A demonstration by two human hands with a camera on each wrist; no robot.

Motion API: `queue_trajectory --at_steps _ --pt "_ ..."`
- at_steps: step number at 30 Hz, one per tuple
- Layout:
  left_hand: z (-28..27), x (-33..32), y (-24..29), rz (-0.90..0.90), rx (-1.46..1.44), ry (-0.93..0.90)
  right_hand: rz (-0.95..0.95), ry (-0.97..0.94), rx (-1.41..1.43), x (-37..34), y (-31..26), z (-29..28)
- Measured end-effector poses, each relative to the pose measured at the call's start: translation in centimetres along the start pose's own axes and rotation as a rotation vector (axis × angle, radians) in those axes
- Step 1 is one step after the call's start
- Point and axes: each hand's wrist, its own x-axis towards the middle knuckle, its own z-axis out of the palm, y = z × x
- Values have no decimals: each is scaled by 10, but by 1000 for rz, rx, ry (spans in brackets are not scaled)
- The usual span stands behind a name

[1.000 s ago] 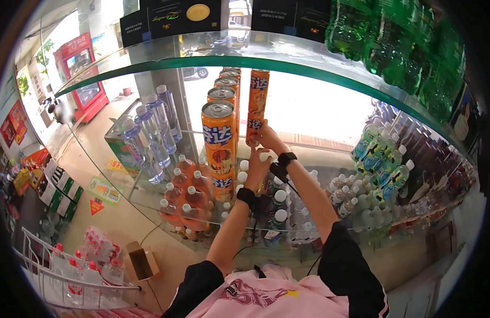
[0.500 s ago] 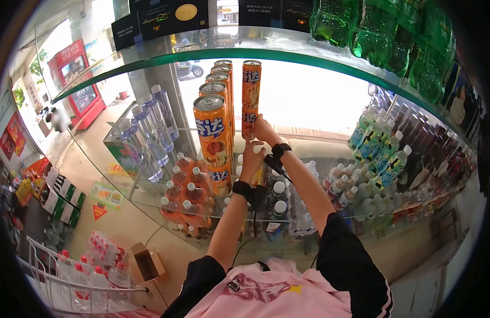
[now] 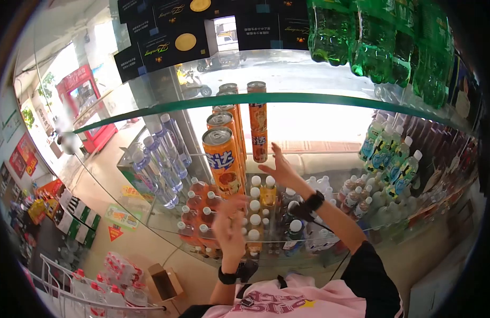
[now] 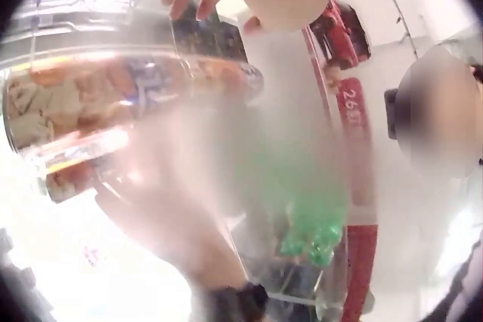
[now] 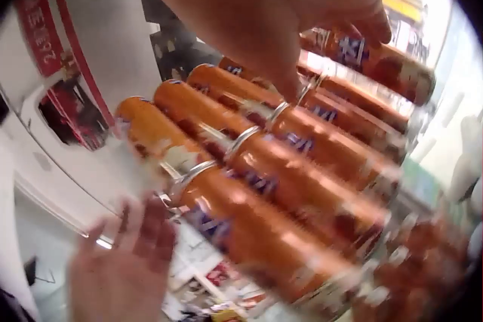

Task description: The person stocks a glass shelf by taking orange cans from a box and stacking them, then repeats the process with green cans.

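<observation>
A slim stack of orange soda cans, one on top of another, stands upright on the lower glass shelf. My right hand is just right of its base, fingers spread and apart from the cans. Left of the stack, a row of stacked orange cans runs back from me. My left hand, blurred and with nothing in it, is in front of that row, nearer my body. The right wrist view shows the row in two layers, with my right hand above it and the left hand at lower left.
A glass shelf edge crosses above the cans, with green bottles and black boxes on it. Clear bottles stand left and green-labelled bottles right. Orange drink bottles and white-capped bottles sit lower down.
Both hands have come away from the base of the slim can stack, which now stands free. The left hand has drawn back toward my body; the right has moved slightly right.
</observation>
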Motion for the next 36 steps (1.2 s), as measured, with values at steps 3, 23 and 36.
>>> queue_trajectory --at_steps 3,23,36 --pt "-7 7 -5 -293 -155 448 152 -159 490 -34 -26 23" --pt "-12 33 -79 -770 -808 -78 205 54 1182 -68 -50 131" --pt "-10 28 -132 -665 -868 -158 151 57 1145 -66 -44 128"
